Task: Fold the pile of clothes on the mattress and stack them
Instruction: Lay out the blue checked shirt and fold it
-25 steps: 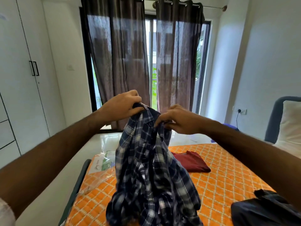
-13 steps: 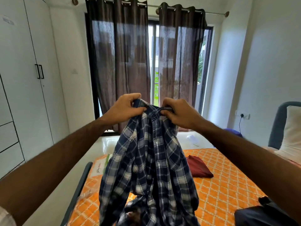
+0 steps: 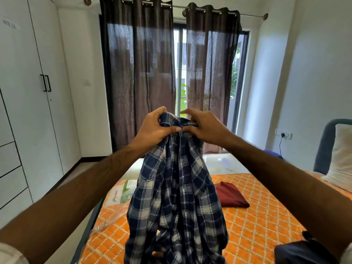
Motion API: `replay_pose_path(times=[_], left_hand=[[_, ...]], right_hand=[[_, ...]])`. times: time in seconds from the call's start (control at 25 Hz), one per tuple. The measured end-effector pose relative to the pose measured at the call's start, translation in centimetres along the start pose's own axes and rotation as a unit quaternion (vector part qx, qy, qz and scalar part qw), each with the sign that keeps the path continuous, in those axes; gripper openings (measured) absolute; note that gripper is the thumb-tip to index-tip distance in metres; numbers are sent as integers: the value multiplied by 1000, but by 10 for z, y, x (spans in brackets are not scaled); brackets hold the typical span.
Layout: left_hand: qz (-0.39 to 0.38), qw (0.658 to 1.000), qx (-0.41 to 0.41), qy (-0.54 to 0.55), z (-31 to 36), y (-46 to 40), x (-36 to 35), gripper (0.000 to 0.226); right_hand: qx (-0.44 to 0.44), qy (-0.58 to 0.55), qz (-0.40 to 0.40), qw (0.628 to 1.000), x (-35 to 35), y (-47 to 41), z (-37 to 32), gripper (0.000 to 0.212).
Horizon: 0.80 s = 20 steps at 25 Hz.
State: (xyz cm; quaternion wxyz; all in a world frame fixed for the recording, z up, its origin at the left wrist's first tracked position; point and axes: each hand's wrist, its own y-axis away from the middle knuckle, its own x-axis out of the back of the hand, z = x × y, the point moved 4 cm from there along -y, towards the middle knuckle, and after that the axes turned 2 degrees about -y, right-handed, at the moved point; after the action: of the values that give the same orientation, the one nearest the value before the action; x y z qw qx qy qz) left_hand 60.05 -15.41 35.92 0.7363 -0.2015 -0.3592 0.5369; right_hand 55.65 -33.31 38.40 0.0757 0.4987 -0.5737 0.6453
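Observation:
A blue and white plaid shirt (image 3: pixel 177 197) hangs in front of me above the mattress with its orange patterned cover (image 3: pixel 257 221). My left hand (image 3: pixel 154 126) grips the shirt's collar on the left. Close beside it, my right hand (image 3: pixel 203 126) pinches the collar on the right. The two hands nearly touch at the top of the shirt. A folded maroon garment (image 3: pixel 230 195) lies flat on the mattress behind the shirt. A dark garment (image 3: pixel 302 252) sits at the lower right edge, partly hidden by my right arm.
A white pillow (image 3: pixel 341 159) leans on the grey headboard (image 3: pixel 323 141) at the right. A plastic package (image 3: pixel 122 193) lies at the mattress's far left corner. White wardrobes (image 3: pixel 28 92) line the left wall. Dark curtains (image 3: pixel 141 77) cover the window ahead.
My hands have lifted the shirt higher and come closer together at the collar. The shirt now hangs straighter and longer.

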Motion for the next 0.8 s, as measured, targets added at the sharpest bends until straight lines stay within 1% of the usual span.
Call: replay_pose_path(times=[0.08, 0.12, 0.24, 0.32, 0.4, 0.44, 0.56, 0.6, 0.64, 0.68, 0.72, 0.8], left_hand=[[10, 998, -25, -48, 1, -3, -4, 45], [10, 998, -30, -62, 1, -4, -6, 44], [4, 996, -34, -81, -1, -8, -13, 45], [3, 995, -34, -92, -1, -7, -17, 45], [12, 995, -45, -83, 3, -5, -22, 45], [18, 996, -56, -69, 8, -2, -24, 50], [6, 993, -103, -55, 13, 4, -34, 79], [-5, 992, -108, -68, 8, 6, -37, 84], [-12, 991, -98, -90, -4, 8, -38, 83], [-15, 989, -74, -125, -22, 12, -36, 75], [-19, 983, -39, -177, -42, 18, -29, 60], [-36, 961, 14, -274, -73, 36, -13, 23]], right_hand=[[-17, -17, -39, 999, 4, -6, 8, 27], [-31, -34, -53, 998, 5, -7, 13, 24], [-62, -66, -90, 992, 7, -4, 21, 25], [-71, -51, -84, 993, 6, -1, 24, 27], [-77, 10, -40, 996, 7, -1, 23, 27], [-79, 20, -24, 996, 7, -1, 21, 27], [-71, -31, -27, 997, 7, -2, 17, 26], [-76, -40, -29, 996, 9, 0, 17, 26], [-85, -44, -27, 995, 12, 2, 19, 27], [-96, -50, -20, 994, 18, 5, 23, 28], [-109, -57, -8, 992, 25, 8, 31, 28], [-142, -47, 22, 988, 45, 19, 52, 19]])
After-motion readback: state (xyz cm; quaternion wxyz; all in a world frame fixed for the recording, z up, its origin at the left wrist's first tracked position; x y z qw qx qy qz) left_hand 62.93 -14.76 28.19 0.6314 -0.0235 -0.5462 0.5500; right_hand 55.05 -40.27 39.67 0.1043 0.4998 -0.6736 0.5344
